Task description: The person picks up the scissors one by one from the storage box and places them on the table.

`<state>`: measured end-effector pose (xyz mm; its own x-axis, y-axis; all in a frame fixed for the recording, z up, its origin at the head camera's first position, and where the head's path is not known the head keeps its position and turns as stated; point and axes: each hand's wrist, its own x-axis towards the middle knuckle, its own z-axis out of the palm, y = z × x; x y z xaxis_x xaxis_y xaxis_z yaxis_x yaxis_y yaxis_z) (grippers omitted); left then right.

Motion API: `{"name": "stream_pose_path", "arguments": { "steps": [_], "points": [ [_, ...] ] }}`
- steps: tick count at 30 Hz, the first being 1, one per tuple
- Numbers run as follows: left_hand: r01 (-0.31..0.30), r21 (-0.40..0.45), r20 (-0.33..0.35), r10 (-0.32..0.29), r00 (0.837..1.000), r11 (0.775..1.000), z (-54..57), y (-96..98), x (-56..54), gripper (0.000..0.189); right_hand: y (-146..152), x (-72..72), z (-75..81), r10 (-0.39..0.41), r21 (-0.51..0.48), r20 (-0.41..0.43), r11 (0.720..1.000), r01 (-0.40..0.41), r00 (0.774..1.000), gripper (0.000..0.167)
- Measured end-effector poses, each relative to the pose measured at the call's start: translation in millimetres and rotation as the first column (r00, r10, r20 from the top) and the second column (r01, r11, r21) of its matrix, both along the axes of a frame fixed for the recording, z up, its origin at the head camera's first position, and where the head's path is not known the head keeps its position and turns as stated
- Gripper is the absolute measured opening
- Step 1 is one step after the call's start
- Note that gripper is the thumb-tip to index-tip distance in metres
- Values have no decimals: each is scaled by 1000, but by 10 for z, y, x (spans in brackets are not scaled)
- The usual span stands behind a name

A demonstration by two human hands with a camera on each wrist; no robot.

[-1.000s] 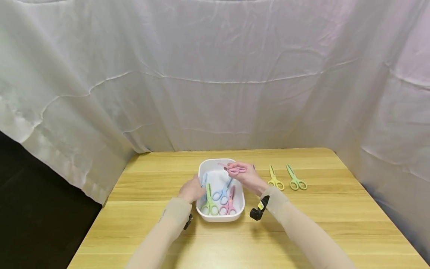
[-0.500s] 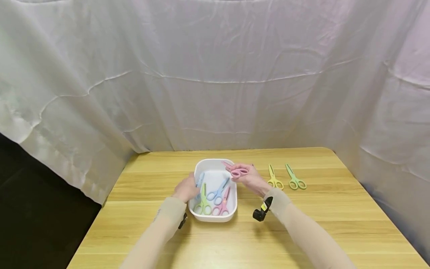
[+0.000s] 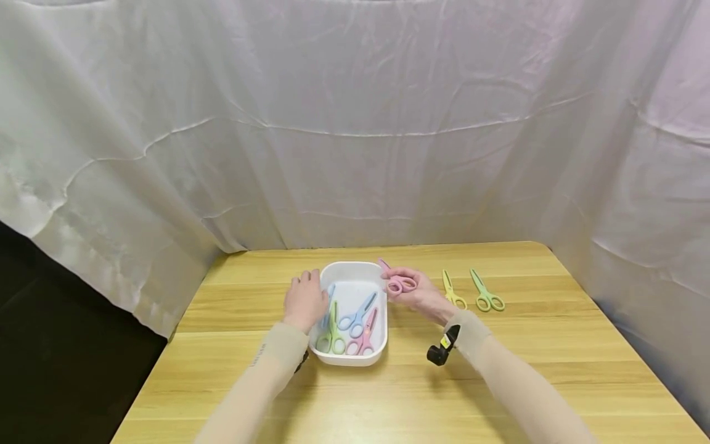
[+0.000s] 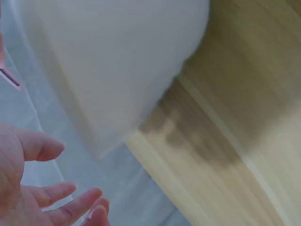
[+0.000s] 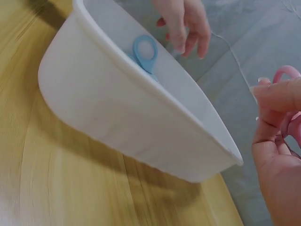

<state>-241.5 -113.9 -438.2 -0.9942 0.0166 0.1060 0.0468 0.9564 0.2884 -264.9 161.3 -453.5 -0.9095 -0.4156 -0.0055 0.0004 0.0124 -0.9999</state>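
A white bin (image 3: 348, 361) stands on the table with blue, green and pink scissors (image 3: 363, 339) lying in it. My left hand (image 3: 305, 302) is at the bin's left rim; in the left wrist view its fingers (image 4: 70, 209) are loosely spread, hold nothing, and look apart from the wall. My right hand (image 3: 416, 293) pinches pink scissors (image 3: 402, 284) just beyond the bin's right rim, with the blades pointing away. Only a pink handle loop (image 5: 288, 70) shows in the right wrist view, partly behind my fingers.
Yellow scissors (image 3: 450, 291) and green scissors (image 3: 486, 295) lie on the wooden table (image 3: 499, 370) right of my right hand. A pale curtain (image 3: 355, 185) hangs behind the table and along its sides.
The bin has shifted left, together with the scissors inside. My left hand has come up from the bin's left side. My right hand, still pinching the pink scissors, has moved right, out from over the bin.
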Motion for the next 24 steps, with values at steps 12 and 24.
{"name": "stream_pose_path", "arguments": {
  "steps": [12, 24],
  "points": [
    [147, -34, -100, -150, 984, 988, 100, 533, 65, 50, 389, -5, -22, 7, 21, 22, 1000, -7, 1000, 74],
    [277, -76, -49, -281, 958, 958, 140, 1165, 104, 48, 899, -37, -60, -64, 70, -42, 995, 67, 997, 55]
  ]
}}
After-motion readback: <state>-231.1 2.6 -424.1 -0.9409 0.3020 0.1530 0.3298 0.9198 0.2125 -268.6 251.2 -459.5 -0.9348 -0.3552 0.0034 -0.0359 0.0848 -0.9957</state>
